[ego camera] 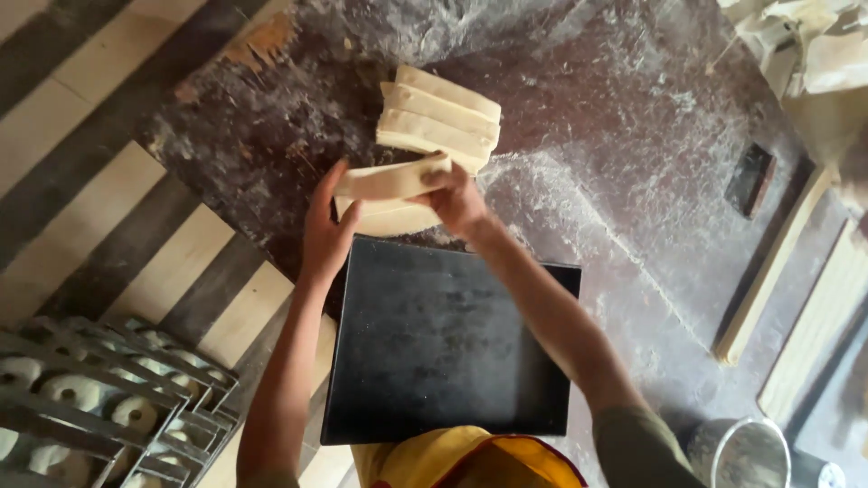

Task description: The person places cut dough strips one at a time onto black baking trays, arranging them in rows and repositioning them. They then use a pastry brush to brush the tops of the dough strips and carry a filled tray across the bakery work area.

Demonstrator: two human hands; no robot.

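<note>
Landmark = black baking tray, set flat on the floured dark worktop, near edge toward the person

Both forearms are extended over the tray, past its far edge. A pale folded dough strip is held just beyond that far edge, roughly level, long axis parallel to it
- left hand: raised past the tray's far-left corner, fingers curled up around the strip's left end, thumb on the near side; closed on the dough
- right hand: above the middle of the tray's far edge, fingers wrapped over the strip's right end; also closed on it
- a second strip is seen directly under the held one, touching the tray's far edge line; contact between the two strips cannot be told

Further beyond the tray's far edge, a stack of dough strips is laid, tilted diagonally, just beside the held strip

Edges / room:
- tray interior is bare, all four rims visible
- worktop's left edge runs diagonally close to the tray's left side; striped floor below it
- open floured surface right of the tray
- small dark block well right of the tray, wooden boards farther right
- metal container by the tray's near-right corner
- rack of dough rings well left of the tray's near-left corner
</note>
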